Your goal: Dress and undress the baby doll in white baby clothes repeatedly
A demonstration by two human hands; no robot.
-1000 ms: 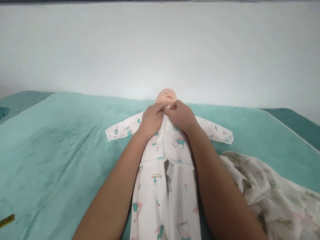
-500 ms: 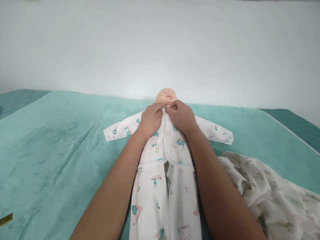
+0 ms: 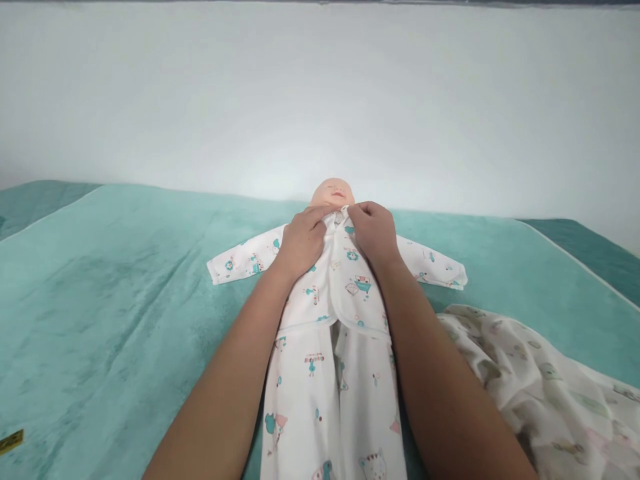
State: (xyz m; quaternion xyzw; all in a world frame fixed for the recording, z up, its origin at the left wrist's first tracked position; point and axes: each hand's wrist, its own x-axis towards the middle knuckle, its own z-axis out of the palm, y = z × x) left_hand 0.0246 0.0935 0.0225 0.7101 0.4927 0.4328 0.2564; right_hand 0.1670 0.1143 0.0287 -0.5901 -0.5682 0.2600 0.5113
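A baby doll [image 3: 333,192] lies on its back, its head toward the wall, in a white baby shirt [image 3: 345,293] with printed animals. Its sleeves are spread out to both sides. My right hand [image 3: 375,230] pinches the right front edge of the shirt at the collar, lifting it a little. On the left side of the neckline, my left hand [image 3: 303,240] is closed over the collar edge, fingertips just under the doll's chin. A small gap shows between the two edges at the neck. Matching white trousers [image 3: 305,400] cover the legs between my forearms.
A crumpled printed cloth [image 3: 540,380] lies to the right of my right forearm. Green-blue padded fabric [image 3: 125,280] covers the surface up to the pale wall [image 3: 320,93]. At the lower left edge sits a small yellow and black strip [image 3: 11,442].
My right hand has shifted slightly right, drawing the shirt's collar edge away from the left one. My left hand stays almost in place. The view has tilted up very slightly.
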